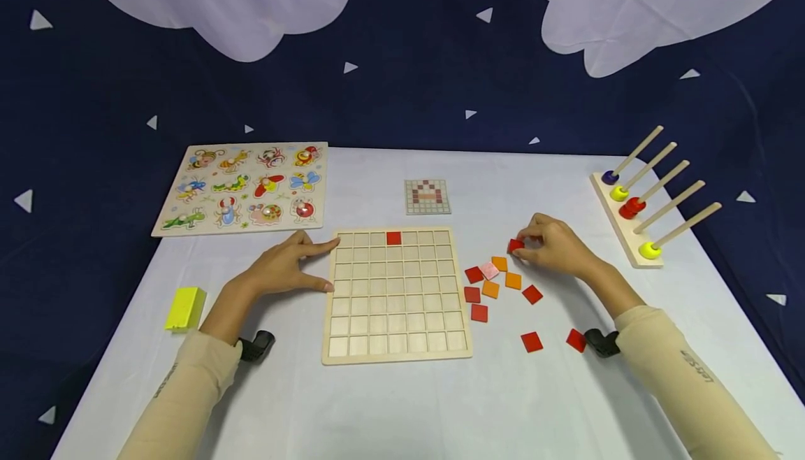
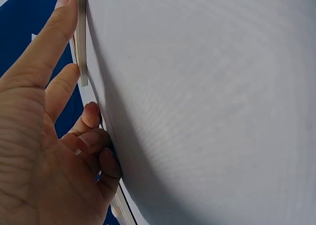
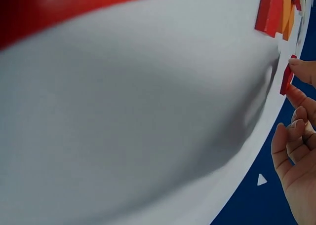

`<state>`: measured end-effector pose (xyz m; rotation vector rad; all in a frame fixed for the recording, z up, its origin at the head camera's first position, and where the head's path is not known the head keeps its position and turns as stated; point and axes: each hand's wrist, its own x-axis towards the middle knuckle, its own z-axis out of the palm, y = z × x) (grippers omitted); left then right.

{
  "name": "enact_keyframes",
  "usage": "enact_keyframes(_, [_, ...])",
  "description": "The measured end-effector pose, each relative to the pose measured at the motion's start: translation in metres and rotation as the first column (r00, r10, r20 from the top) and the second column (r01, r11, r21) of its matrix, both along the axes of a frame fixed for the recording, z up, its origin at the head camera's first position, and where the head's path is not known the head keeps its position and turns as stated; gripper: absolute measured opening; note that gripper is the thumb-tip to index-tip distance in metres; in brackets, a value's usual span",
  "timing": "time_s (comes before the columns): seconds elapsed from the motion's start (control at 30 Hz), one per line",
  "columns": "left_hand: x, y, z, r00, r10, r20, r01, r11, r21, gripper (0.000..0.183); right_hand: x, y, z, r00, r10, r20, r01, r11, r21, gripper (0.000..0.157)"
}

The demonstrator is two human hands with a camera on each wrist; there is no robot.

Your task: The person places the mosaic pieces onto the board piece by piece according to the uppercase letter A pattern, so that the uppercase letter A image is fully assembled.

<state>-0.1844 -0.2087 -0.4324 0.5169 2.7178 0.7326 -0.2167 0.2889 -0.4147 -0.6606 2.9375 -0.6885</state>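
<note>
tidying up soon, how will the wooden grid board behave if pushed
The wooden grid board is probably stiff, being framed, and likely slides rather than tips, lying broad and flat; its red tile, set in a cell, should stay put.

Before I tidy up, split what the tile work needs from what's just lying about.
Likely belonging:
pale wooden grid board, touched by the left hand
red square tile in the right hand
other red, orange and pink square tiles
small gridded pattern card

Lying about, apparently:
wooden insect puzzle board
wooden peg stand with coloured pieces
yellow rectangular block
</note>
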Motion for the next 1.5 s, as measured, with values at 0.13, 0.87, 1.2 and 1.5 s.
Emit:
enact_keyframes(0.13, [0.0,0.0,0.001,1.0,0.001,0.002,-0.001,1.0,0.002,0.092,-0.002,-0.008,0.005,1.0,0.004,0.009,-0.004,1.0,-0.009,0.022])
enact_keyframes(0.87, [-0.001,-0.001,0.001,1.0,-0.005,-0.005,0.005,1.0,0.004,0.091,-0.017,-0.08,0.018,0.99,0.139,-0.001,-0.139,0.989,-0.045,0.022])
enact_keyframes(1.2, [-0.001,0.0,0.002,1.0,-0.005,-0.011,0.005,1.0,0.025,0.09,-0.022,-0.111,0.021,0.978,0.205,0.021,-0.204,0.977,-0.067,0.021])
enact_keyframes(1.5, [0.0,0.001,0.003,1.0,0.001,0.003,-0.001,1.0,0.011,0.091,-0.021,-0.14,0.02,0.964,0.262,0.035,-0.257,0.961,-0.099,0.022])
